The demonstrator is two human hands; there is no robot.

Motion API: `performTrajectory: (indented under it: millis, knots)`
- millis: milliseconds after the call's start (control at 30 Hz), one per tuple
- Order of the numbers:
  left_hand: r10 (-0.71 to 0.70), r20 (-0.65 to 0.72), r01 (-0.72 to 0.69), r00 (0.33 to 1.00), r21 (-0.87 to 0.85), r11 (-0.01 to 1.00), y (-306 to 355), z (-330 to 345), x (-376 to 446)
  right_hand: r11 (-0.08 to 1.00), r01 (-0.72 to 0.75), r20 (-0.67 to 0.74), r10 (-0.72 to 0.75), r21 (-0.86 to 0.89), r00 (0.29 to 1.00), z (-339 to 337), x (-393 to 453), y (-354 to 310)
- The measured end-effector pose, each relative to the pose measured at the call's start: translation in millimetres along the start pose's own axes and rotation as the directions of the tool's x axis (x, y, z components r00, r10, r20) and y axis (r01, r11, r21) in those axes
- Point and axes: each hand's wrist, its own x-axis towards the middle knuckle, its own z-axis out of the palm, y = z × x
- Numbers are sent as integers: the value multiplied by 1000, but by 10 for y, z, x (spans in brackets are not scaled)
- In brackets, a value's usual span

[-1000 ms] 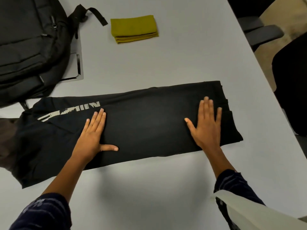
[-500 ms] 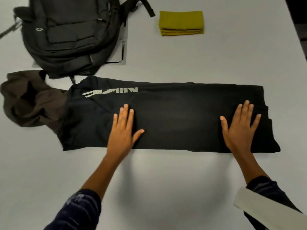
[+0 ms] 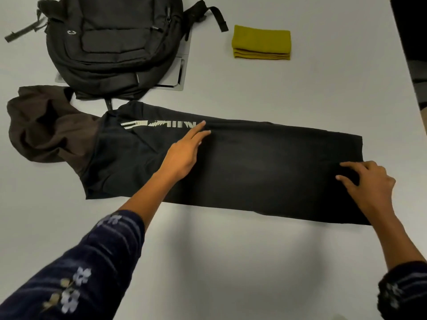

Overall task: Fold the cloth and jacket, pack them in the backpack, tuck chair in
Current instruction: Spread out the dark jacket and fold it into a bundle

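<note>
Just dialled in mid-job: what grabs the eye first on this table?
The long black jacket folded into a strip across the table's middle, with its brown hood spilling out at the left end. The left hand lies flat near the white lettering and the right hand curls at the right end. Behind sit a black backpack and a folded yellow cloth.
</note>
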Motion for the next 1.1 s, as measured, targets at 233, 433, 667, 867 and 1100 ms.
performTrajectory:
  millis: [233,433,667,867,1100]
  knots:
    - [-242,88,249,966,-80,965,-11,99,392,968,-38,48,26,246,998,-160,229,48]
    - [-396,15,382,918,-302,874,-9,95,518,957,-56,35,48,283,998,-133,251,106]
    - [-442,-1,409,897,-383,829,23,113,541,899,-71,-44,100,433,994,-65,279,73]
    - [-473,115,465,874,-483,742,39,65,586,852,-60,-98,130,521,987,-110,327,81]
    - [-527,56,490,848,-461,740,88,-9,614,817,-114,-105,208,566,972,26,419,75]
